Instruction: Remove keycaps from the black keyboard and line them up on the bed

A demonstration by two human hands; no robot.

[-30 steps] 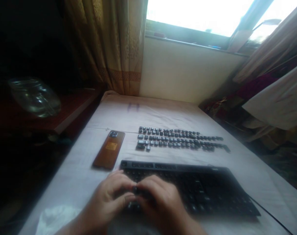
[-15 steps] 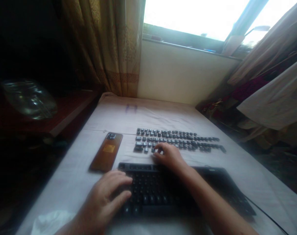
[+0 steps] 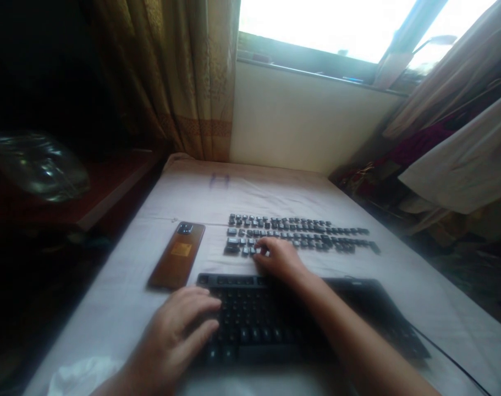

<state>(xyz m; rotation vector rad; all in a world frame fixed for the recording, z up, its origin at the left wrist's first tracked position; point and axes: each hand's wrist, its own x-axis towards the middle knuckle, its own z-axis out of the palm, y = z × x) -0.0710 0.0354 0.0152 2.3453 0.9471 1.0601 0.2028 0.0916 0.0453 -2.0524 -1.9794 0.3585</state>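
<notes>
A black keyboard point(image 3: 258, 319) lies in front of me on the light cloth. Loose black keycaps point(image 3: 312, 240) are laid out in rows beyond it. My right hand point(image 3: 277, 256) reaches over the keyboard to the near row's left part, thumb and finger closed around a small keycap point(image 3: 252, 251). That keycap sits beside another one on its left. My left hand point(image 3: 180, 324) rests at the keyboard's left end, fingers apart and holding nothing. The right forearm hides part of the keyboard's middle.
A brown phone point(image 3: 178, 256) lies face down left of the keycaps. White crumpled material point(image 3: 83, 377) is at the lower left. The keyboard cable point(image 3: 452, 357) runs to the right. A clear container point(image 3: 39, 165) stands on a dark red surface at left.
My right hand has shifted slightly left, and the keycap at its fingertips now sits closer to the one on its left. My left hand has stayed in place. The view has shifted a little.
</notes>
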